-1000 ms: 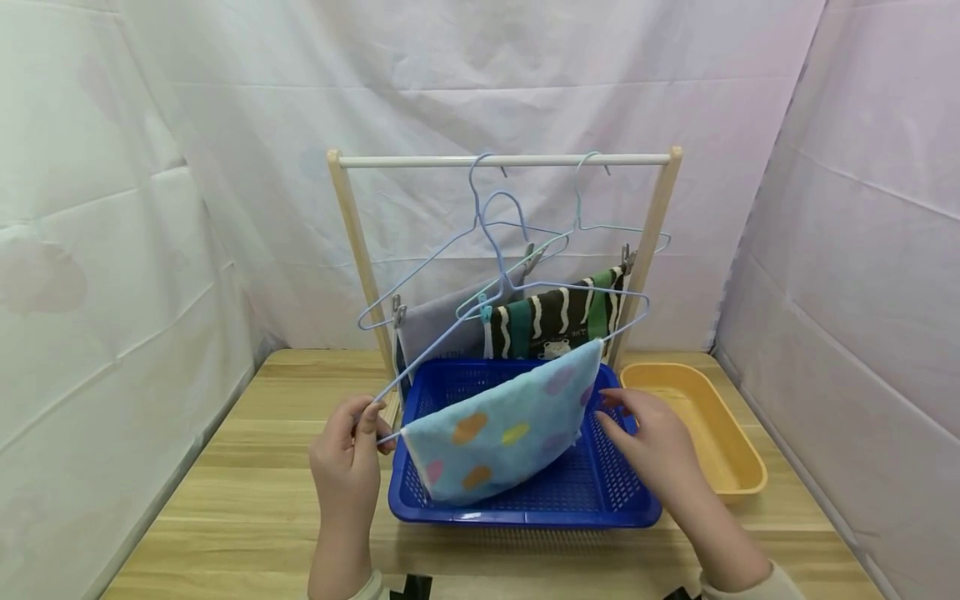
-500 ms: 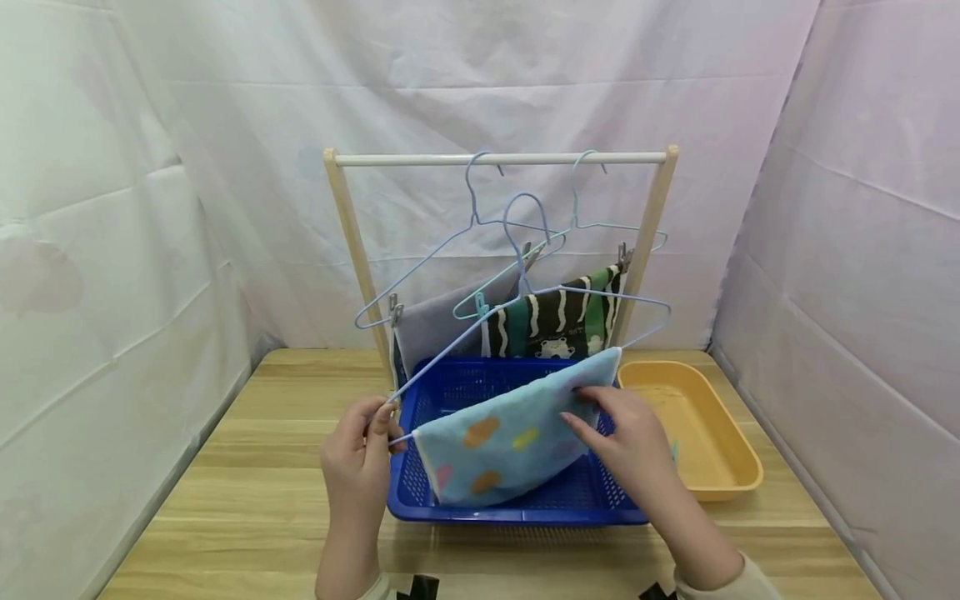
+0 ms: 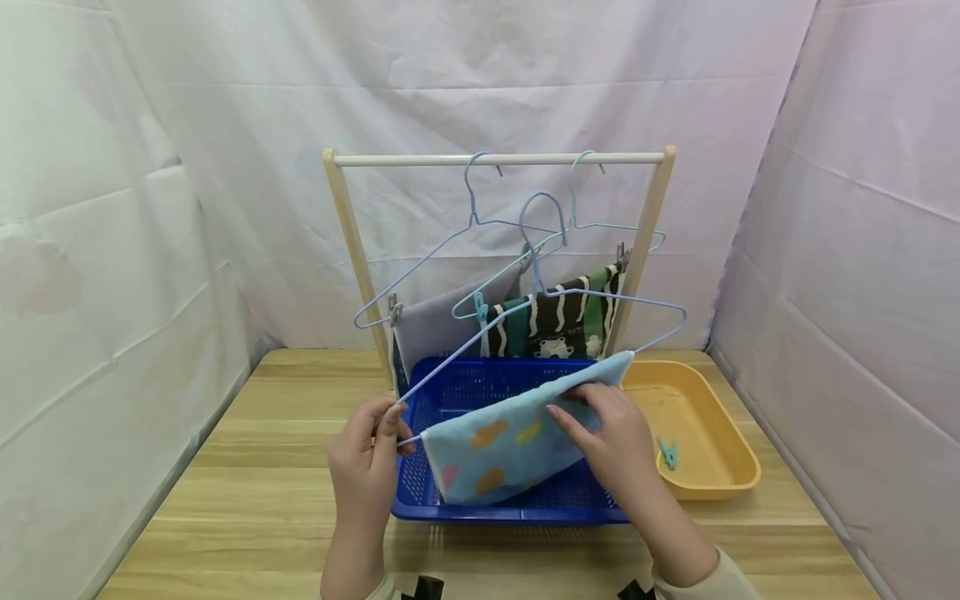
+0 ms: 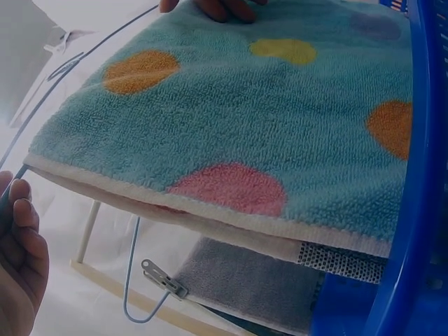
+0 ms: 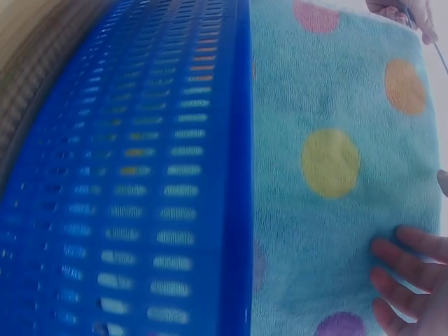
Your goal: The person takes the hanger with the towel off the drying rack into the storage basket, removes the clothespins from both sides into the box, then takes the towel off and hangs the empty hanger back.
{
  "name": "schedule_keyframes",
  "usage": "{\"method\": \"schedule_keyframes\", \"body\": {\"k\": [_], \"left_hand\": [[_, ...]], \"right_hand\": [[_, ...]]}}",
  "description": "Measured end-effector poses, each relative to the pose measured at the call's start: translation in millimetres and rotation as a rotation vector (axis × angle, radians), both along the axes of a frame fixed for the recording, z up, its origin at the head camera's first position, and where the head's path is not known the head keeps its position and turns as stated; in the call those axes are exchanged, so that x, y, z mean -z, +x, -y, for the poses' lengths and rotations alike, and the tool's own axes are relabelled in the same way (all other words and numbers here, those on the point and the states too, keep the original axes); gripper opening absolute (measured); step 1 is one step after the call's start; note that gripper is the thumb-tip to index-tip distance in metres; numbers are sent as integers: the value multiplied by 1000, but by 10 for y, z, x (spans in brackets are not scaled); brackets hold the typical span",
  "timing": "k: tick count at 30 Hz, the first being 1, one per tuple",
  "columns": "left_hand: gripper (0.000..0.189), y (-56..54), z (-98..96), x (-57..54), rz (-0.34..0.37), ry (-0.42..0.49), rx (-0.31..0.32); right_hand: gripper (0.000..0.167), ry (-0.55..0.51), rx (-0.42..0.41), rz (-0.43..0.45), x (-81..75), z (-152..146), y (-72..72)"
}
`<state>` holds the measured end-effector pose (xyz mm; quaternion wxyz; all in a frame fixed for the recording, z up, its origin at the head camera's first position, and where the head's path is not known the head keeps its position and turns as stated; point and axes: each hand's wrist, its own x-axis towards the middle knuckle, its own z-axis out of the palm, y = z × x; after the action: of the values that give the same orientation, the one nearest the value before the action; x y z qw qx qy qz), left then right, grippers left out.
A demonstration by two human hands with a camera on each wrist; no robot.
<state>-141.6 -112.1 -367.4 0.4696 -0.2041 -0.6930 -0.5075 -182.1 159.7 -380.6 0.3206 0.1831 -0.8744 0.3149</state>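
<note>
My left hand (image 3: pixel 367 454) pinches the lower left corner of a blue wire clothes hanger (image 3: pixel 465 346). Folded over the hanger's bottom bar is a light blue towel (image 3: pixel 502 442) with orange, yellow and pink spots. It hangs tilted, its right side higher, its lower edge down inside a blue plastic basket (image 3: pixel 517 515). In the right wrist view, the fingers of my right hand (image 5: pixel 413 280) lie against the towel's face, barely bent. The head view shows that thumb apart from the fingers. Part of the hanger's bar is hidden inside the fold.
Behind the basket stands a wooden drying rack (image 3: pixel 498 159). A grey towel (image 3: pixel 453 333) and a dark striped towel (image 3: pixel 555 321) hang there, clipped to hangers. A yellow tray (image 3: pixel 708 417) at right holds a teal clothespin (image 3: pixel 668 453).
The hanger and towel have shifted right with my left hand. My right hand has moved left from beside the towel onto its face. The clothespin in the tray has come into sight.
</note>
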Motion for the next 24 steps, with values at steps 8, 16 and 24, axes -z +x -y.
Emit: {"method": "schedule_keyframes", "body": {"k": [8, 16, 24], "left_hand": [[20, 14, -15, -4, -6, -23, 7], [28, 4, -20, 8, 0, -39, 10], [30, -3, -31, 6, -26, -89, 27]], "right_hand": [[20, -67, 24, 33, -16, 80, 14], [16, -231, -13, -1, -47, 156, 5], [14, -405, -85, 55, -86, 239, -5]]}}
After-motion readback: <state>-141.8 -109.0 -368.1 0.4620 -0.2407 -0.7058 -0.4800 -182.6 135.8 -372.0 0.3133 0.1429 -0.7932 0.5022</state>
